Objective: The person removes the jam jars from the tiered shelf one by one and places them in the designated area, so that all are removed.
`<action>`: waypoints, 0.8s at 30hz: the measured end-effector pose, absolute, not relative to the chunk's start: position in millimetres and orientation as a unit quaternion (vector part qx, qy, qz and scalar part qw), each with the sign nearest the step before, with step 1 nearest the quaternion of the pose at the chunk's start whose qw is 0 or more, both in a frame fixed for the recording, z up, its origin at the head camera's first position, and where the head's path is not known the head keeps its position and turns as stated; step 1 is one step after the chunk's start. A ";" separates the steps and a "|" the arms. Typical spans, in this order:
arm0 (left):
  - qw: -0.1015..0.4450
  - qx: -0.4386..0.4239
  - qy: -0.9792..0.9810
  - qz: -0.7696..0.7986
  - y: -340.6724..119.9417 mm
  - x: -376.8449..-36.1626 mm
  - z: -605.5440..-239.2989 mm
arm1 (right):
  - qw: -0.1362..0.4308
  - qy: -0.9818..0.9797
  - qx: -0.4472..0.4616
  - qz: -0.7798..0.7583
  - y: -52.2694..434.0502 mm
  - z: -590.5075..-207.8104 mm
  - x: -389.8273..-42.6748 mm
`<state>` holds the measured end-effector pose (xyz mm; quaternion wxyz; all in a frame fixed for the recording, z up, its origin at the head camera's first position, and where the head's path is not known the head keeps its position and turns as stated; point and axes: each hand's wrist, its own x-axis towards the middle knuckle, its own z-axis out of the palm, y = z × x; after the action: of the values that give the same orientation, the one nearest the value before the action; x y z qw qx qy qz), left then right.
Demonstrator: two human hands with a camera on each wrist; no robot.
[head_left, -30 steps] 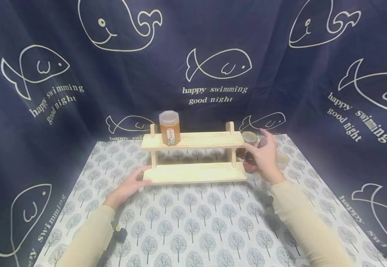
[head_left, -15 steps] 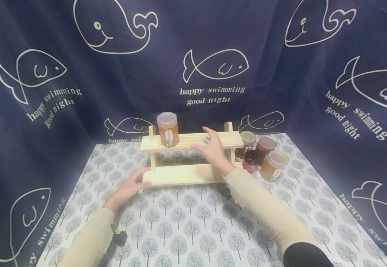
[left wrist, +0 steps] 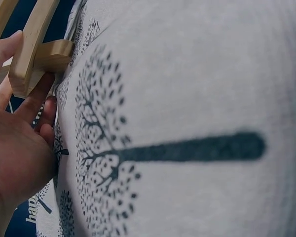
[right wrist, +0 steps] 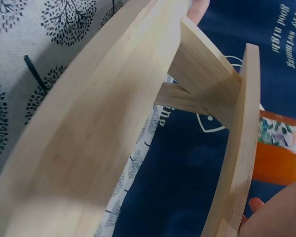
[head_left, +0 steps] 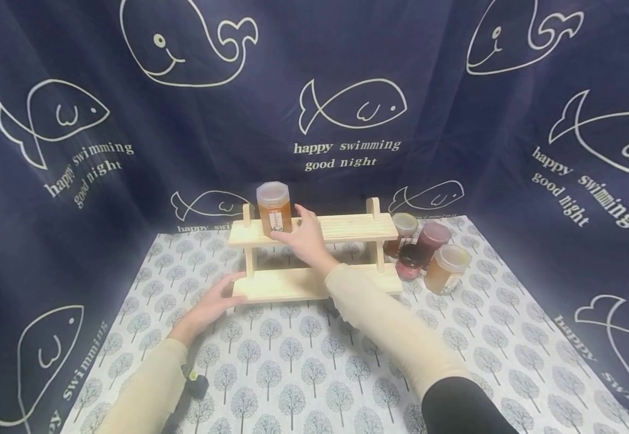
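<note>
Amber honey jar on the upper shelf, left end, is what my right hand has reached: thumb and fingers spread loosely beside its base, touching or nearly so, not yet wrapped round it. My left hand steadies the wooden rack, fingers curled on the lower board's left corner. I judge this the reach; closing round the jar comes next (gently, since the rack looks light). Four more jars cluster right of the rack on the tree-print cloth. Actual contact with the jar is hidden behind my hand.
</note>
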<state>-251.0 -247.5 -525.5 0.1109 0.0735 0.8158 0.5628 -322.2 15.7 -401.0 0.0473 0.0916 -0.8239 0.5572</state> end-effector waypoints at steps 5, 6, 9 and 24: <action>0.113 0.071 0.828 0.545 -248.1 -251.0 -525.8 | 0.071 -0.842 0.077 0.529 3.3 -400.2 -327.1; 0.113 0.070 0.830 0.541 -248.4 -251.4 -526.3 | 0.077 -0.844 0.073 0.526 1.1 -400.2 -328.1; 0.113 0.067 0.832 0.538 -248.6 -252.2 -526.4 | 0.092 -0.843 0.069 0.525 -4.8 -398.9 -330.8; 0.109 0.069 0.809 0.573 -247.8 -251.0 -527.3 | 0.105 -0.850 0.063 0.513 -12.8 -399.3 -339.7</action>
<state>-251.0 -247.8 -527.3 0.1093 0.0689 0.8092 0.5731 -339.7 -12.8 -399.3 0.1053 0.0626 -0.8495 0.5132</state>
